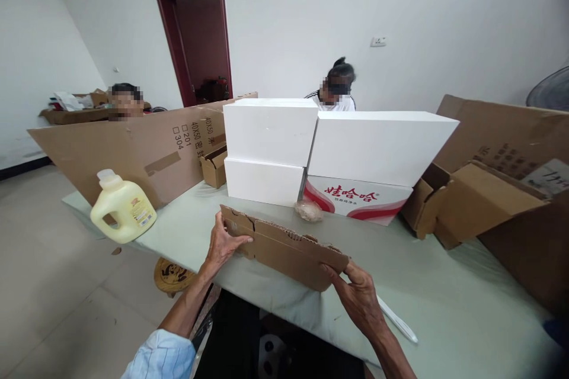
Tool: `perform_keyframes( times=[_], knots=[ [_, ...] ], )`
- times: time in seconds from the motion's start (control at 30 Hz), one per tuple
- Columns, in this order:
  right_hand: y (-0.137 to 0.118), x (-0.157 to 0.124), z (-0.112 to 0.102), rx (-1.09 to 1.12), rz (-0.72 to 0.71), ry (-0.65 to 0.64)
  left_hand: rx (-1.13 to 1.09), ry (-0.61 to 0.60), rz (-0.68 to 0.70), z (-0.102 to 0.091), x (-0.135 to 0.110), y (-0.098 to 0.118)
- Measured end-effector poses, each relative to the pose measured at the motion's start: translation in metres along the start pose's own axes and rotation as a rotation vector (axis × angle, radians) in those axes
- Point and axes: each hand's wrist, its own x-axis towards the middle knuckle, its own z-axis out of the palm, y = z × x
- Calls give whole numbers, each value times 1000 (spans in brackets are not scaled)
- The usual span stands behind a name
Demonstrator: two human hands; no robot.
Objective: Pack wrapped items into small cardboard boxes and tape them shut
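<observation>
Between my two hands is a long brown piece of cardboard [288, 251], folded and rough along its top edge, tilted over the table's near side. My left hand [224, 241] grips its left end, thumb on the near face and fingers behind. At the other end my right hand [355, 290] pinches the right corner, its fingers partly hidden behind the board. A white plastic strip-like tool [400, 321] lies on the table just right of my right wrist. Beyond the cardboard sits a small crumpled clear plastic bundle [308, 210].
White boxes [269, 133] stand stacked across the table [444, 284], one on a red-and-white carton [355, 198]. Left is a yellow jug [124, 207] before a large cardboard panel [173, 148]. Open brown cartons [480, 201] crowd the right. Two people sit behind. A wooden stool [172, 275] is below left.
</observation>
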Motion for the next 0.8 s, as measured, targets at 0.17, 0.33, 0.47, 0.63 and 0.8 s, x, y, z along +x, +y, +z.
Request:
perform_keyframes(
  times=[0.17,0.33,0.47,0.63,0.8],
  knots=[
    [2,2,1,-8,26,14,-38,33,-32,8,5,-7],
    [22,5,-6,35,128,-166,-200,-80,-44,7,15,-8],
    [28,-2,-9,62,229,-334,-293,-180,-97,4,12,3],
    [18,-19,-5,63,311,-375,-258,-257,-180,-2,-2,-8],
    [9,-31,-5,38,324,-380,-106,-212,-216,0,7,-50]
  ],
)
